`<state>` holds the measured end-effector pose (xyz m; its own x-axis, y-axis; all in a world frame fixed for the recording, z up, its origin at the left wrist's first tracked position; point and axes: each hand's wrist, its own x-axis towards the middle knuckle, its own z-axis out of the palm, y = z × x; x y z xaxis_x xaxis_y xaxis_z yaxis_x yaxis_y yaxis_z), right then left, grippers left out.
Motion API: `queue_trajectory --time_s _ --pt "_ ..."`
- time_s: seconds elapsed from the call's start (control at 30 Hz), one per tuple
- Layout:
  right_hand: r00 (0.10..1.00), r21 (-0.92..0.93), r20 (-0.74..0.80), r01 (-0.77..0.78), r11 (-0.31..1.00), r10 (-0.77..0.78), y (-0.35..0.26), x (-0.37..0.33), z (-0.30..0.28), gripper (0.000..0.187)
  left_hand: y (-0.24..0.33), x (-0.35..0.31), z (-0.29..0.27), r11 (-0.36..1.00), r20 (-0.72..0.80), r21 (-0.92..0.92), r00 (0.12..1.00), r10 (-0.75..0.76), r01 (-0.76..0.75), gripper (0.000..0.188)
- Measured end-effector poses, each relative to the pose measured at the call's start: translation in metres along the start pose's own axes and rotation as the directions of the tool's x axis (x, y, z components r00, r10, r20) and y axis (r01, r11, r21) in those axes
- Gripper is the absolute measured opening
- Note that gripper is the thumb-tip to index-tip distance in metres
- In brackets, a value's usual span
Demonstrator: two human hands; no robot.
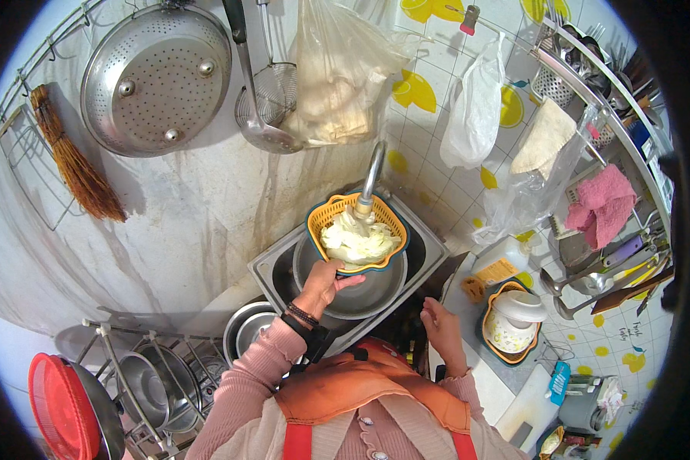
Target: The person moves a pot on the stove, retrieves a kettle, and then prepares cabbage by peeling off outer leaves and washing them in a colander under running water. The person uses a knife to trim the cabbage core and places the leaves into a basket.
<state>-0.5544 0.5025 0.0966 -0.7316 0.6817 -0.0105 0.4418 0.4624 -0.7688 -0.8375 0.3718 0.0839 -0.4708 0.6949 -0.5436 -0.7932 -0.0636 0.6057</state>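
Steel makes up the biggest thing here, the sink [280, 264] at the middle of the view, with a wide metal basin [376, 295] sitting inside it. At eleven o'clock a large perforated colander [155, 77] hangs on the stained wall, and a red-lidded pan [65, 410] lies at seven o'clock beside a wire rack of bowls [161, 387]. Just above the basin, right at the centre, is the yellow strainer basket [354, 230] nested in a blue bowl and filled with pale cut cabbage [358, 241]; the curved tap [372, 176] stands directly over it. The left hand [320, 285] grasps the basket's near rim, fingers curled around the edge at the basket's seven o'clock. The right hand [441, 326], at five o'clock from the basket, rests on the counter edge with fingers loosely bent, gripping nothing. A pink cloth [604, 203] hangs at three o'clock.
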Motion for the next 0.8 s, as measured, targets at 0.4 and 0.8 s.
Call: queue_trajectory --time_s 0.4,0.8 --pt "1.000 -0.005 0.004 0.019 1.000 -0.019 -0.0004 0.0037 0.0017 0.036 0.0044 -0.0002 0.0030 1.000 -0.015 0.002 1.000 0.018 -0.018 0.045" --pt "1.000 0.004 0.022 0.021 1.000 -0.021 -0.0028 0.0065 0.0042 0.036 0.0048 0.0014 0.0022 1.000 -0.007 -0.006 1.000 0.013 -0.013 0.045"
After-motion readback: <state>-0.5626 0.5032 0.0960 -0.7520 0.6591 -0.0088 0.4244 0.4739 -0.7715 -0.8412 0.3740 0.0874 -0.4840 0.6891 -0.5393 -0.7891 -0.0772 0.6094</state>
